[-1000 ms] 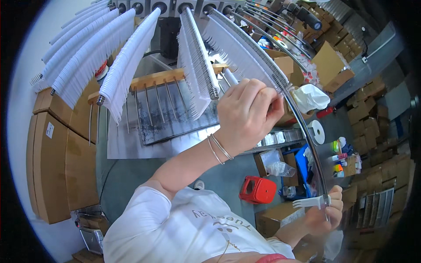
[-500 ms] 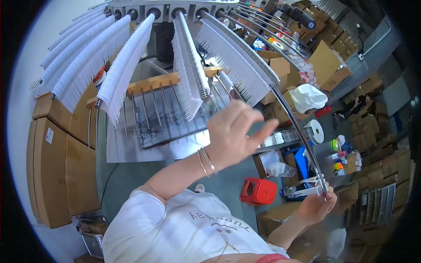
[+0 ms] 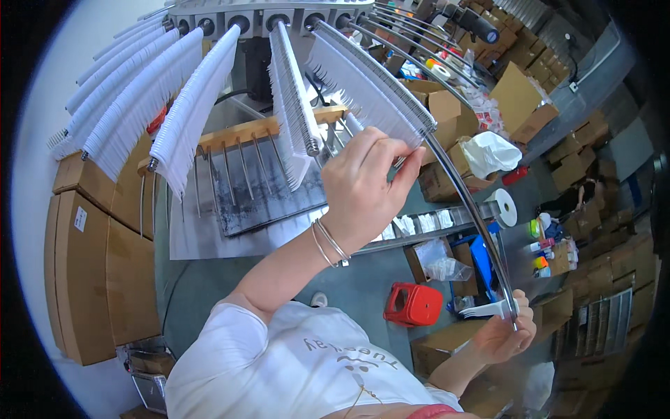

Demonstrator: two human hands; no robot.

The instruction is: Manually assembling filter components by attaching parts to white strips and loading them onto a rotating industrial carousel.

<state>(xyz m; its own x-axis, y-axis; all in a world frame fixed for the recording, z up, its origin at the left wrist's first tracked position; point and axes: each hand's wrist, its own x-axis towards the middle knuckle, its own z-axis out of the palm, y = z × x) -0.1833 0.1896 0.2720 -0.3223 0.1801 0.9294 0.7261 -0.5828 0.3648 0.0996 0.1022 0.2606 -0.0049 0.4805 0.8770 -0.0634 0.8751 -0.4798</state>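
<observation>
Several curved metal rods fan out from a machine at the top, most of them loaded with rows of white plastic pieces (image 3: pixel 188 112). My left hand (image 3: pixel 366 185), with thin bracelets on the wrist, pinches the lower end of the row of white pieces (image 3: pixel 363 91) on one long rod (image 3: pixel 464 202). At this rod's bare lower tip, my right hand (image 3: pixel 502 335) holds a small bunch of white plastic pieces (image 3: pixel 485 309) against the rod.
A wooden rack with metal prongs (image 3: pixel 237 140) stands over a grey sheet below the rods. Cardboard boxes (image 3: pixel 91 258) are stacked at left and at upper right. On the floor are a red stool (image 3: pixel 413 304), a white tape roll (image 3: pixel 504 207) and a blue bin (image 3: pixel 485 262).
My left hand opened its fingers off the rod, then closed again on the row's end. My right hand rose to the rod's tip with the white bunch.
</observation>
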